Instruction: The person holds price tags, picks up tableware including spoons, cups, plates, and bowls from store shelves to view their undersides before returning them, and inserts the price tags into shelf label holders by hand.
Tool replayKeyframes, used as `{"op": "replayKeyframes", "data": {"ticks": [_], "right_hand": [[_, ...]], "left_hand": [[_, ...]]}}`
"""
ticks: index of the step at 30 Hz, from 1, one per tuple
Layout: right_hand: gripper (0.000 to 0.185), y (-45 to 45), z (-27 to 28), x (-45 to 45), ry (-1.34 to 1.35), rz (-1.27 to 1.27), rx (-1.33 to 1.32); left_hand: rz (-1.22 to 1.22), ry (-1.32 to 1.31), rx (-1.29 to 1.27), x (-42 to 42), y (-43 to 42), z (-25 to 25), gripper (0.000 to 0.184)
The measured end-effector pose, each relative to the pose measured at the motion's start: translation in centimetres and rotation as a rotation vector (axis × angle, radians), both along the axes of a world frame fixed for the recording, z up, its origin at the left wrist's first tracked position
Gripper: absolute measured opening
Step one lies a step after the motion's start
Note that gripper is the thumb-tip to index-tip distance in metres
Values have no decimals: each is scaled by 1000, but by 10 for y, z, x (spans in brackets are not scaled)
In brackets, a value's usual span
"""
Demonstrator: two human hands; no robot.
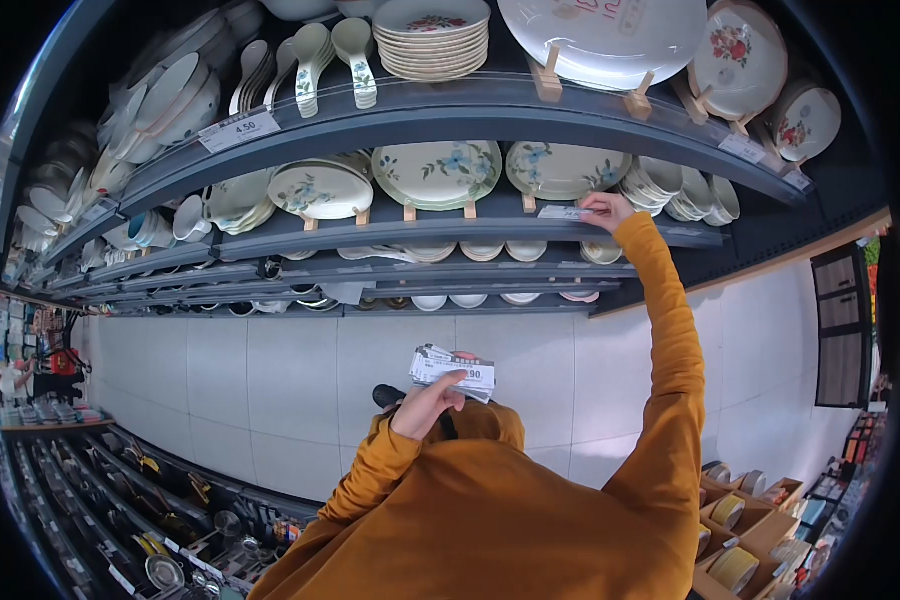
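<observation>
My left hand (432, 408) is closed around a stack of printed price tags (450, 366), its thumb lying across the top one. Up at the edge of the second shelf, my right hand (607, 211) pinches the end of another price tag (562, 212). That tag lies along the shelf edge, below an oval plate with blue flowers (568, 170). Small white bowls (654, 182) stand just beyond my right fingers. To the left, a similar flowered plate (438, 172) leans upright on wooden pegs.
The upper shelf (450, 112) juts out above my right hand, bearing ceramic spoons (356, 62), stacked plates (432, 45) and a large white platter (602, 40). Behind me are pan racks (100, 510) and wooden bins (745, 535). Pale floor tiles (530, 350) run between.
</observation>
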State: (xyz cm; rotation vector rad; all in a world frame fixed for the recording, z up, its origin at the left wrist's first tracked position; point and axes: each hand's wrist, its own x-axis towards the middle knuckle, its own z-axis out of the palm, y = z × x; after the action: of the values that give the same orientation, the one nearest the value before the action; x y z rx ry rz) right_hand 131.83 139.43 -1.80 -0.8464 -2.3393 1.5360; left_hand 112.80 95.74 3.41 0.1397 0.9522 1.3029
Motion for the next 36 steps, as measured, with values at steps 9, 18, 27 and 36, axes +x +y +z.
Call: {"op": "replayKeyframes", "data": {"ticks": [9,18,27,36], "right_hand": [[18,-26,30,-8,-217,-63,409],[18,-56,21,2,-261,-87,964],[18,-153,48,-18,167,-364,754],[10,-320,100,-40,542,-305,-389]], "left_hand": [[-26,6,-12,1,0,-4,27],[-9,3,-12,5,2,-1,27],[5,161,42,7,9,16,29],[42,372,175,0,14,55,25]]}}
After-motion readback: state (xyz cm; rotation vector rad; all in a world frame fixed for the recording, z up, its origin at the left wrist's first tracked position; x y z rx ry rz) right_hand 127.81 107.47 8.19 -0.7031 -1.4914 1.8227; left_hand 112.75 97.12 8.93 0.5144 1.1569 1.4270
